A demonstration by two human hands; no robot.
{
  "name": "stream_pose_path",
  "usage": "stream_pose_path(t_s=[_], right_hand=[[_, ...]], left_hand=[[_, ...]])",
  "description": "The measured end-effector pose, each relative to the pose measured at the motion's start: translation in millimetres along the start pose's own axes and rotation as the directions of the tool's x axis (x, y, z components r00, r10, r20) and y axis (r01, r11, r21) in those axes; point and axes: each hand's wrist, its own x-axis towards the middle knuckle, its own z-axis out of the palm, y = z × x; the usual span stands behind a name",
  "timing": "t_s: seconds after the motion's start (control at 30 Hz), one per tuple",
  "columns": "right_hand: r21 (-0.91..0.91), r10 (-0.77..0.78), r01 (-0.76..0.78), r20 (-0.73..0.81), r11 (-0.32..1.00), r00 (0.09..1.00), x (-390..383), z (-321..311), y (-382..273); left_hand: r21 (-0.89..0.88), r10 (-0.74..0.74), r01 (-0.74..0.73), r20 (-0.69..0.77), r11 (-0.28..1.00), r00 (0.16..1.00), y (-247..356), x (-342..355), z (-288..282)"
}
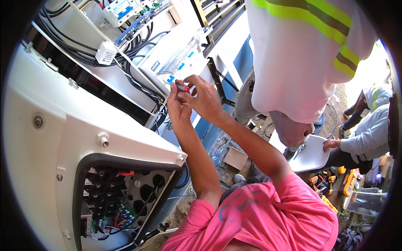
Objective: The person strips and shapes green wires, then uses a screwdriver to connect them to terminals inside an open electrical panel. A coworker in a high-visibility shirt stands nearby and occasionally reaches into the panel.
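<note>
My left hand (179, 106) is raised to the white breaker enclosure (150, 62), fingers closed beside its lower blue switch (171, 79); what they hold is too small to make out. My right hand (204, 97) is just to its right, fingers curled on a small red-and-grey tool (183, 88), apparently a screwdriver, lying across both hands' fingertips. The enclosure has a clear cover and several blue switches, with bundled black cables (134, 56) beside it.
A large white cabinet (50, 159) fills the left, its lower opening showing terminals and wires (106, 196). A co-worker in a reflective-striped top (293, 62) stands close right. Another (364, 134) holds a white panel (305, 157); someone is behind. Power tools (349, 184) and cardboard (236, 157) lie below.
</note>
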Motion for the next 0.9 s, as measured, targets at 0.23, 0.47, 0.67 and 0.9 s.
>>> stream_pose_path(t_s=[0.23,0.47,0.67,0.9], right_hand=[[-0.127,-0.134,0.137,0.028,0.982,0.991,10,0,-5],[-0.011,0.071,-0.071,-0.008,0.997,0.997,8,-3,3],[-0.266,0.126,-0.094,0.106,0.959,0.986,18,-5,-1],[-0.156,0.237,-0.222,0.089,0.963,0.967,12,-2,0]], left_hand=[[-0.043,-0.025,0.04,0.309,0.998,0.951,-8,1,-7],[0.015,0.024,-0.027,0.151,1.0,0.988,-6,15,-24],[-0.313,0.015,0.067,0.253,0.948,0.967,-21,6,-29],[-0.248,0.073,-0.026,0.181,0.968,0.981,-17,0,-14]])
